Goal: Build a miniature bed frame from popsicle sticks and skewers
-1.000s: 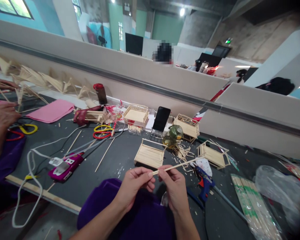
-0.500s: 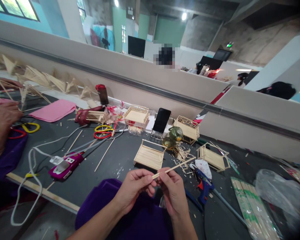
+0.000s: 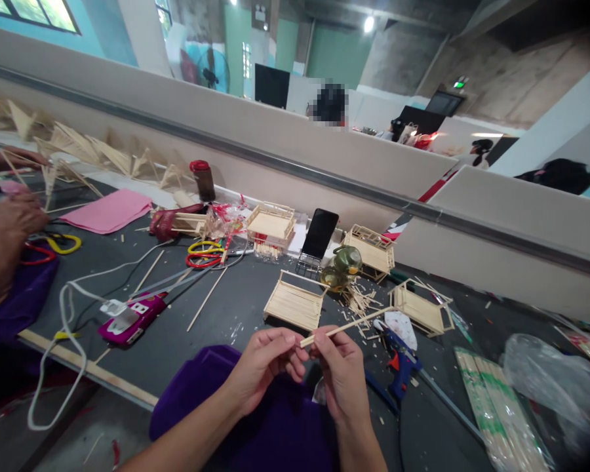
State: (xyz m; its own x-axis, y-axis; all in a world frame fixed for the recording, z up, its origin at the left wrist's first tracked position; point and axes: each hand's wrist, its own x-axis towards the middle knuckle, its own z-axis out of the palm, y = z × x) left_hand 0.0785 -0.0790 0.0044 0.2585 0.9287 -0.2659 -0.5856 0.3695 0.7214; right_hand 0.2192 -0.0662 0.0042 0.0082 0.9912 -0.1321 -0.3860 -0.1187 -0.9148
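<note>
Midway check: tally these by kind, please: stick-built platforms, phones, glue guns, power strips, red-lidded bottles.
Stick-built platforms: 4
Phone: 1
Glue gun: 1
Power strip: 1
Red-lidded bottle: 1
Total: 8
Not counted: the stick piece by the dark red object; its form is unclear.

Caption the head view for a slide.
Right hand holds a thin pale stick, left hand at its end, before a slatted model.

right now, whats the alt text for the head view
A right hand pinches a wooden stick, the left hand at its near end, at a dark worktable with small stick-built models, a propped smartphone and a glue gun.
</note>
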